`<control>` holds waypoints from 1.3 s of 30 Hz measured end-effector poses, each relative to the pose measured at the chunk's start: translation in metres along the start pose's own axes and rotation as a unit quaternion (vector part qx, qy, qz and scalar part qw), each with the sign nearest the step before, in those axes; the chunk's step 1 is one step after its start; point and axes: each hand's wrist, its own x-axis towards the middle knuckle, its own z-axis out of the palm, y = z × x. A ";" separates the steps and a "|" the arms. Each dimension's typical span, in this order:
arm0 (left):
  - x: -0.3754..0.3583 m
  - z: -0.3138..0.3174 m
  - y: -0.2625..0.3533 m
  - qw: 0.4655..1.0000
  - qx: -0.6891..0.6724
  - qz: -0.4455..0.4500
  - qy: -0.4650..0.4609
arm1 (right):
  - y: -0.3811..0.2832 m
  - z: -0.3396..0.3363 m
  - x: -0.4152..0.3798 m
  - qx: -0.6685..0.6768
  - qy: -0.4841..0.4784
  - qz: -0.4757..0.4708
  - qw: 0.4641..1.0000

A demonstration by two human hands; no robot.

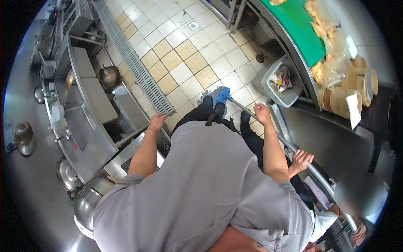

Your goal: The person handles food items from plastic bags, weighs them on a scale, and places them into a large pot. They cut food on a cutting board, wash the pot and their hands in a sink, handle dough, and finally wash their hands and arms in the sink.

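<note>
My left hand (157, 122) hangs out to the left near the sink counter's edge, fingers loosely bent and holding nothing that I can see. On the other side, my right hand (262, 114) is loosely curled with its fingertips turned inward. Behind it in the picture runs the long metal handle of a mop (289, 145); I see no grip of mine on it. A co-worker's hand (301, 161) holds that handle farther down on the right. The blue mop clamp (224, 95) and grey strands lie on the floor by my shoes.
To the left, a steel sink counter (90, 122) carries pots, with a blackened pot (110, 77) near a floor drain grate (136, 56). At right stand a bin (283, 90) with waste, a green board (298, 25) and bamboo steamers (344, 98). A co-worker is close at my right.
</note>
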 end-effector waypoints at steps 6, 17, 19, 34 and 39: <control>0.037 0.022 -0.025 0.999 -0.044 0.009 -0.022 | 0.028 0.029 -0.017 -0.097 -0.106 0.032 0.989; 0.020 -0.004 0.019 0.988 -0.151 -0.015 -0.010 | -0.236 -0.016 0.046 0.605 -0.177 0.152 0.762; 0.026 -0.010 0.018 0.990 -0.139 0.022 0.025 | -0.296 -0.035 0.095 0.805 -0.278 0.027 0.523; 0.022 -0.105 -0.056 0.924 -0.360 -0.088 0.099 | -0.484 0.052 0.186 0.702 -0.405 0.034 0.585; 0.088 -0.134 -0.113 0.937 -0.317 -0.115 0.087 | -0.495 0.182 0.228 0.334 -0.284 0.041 0.898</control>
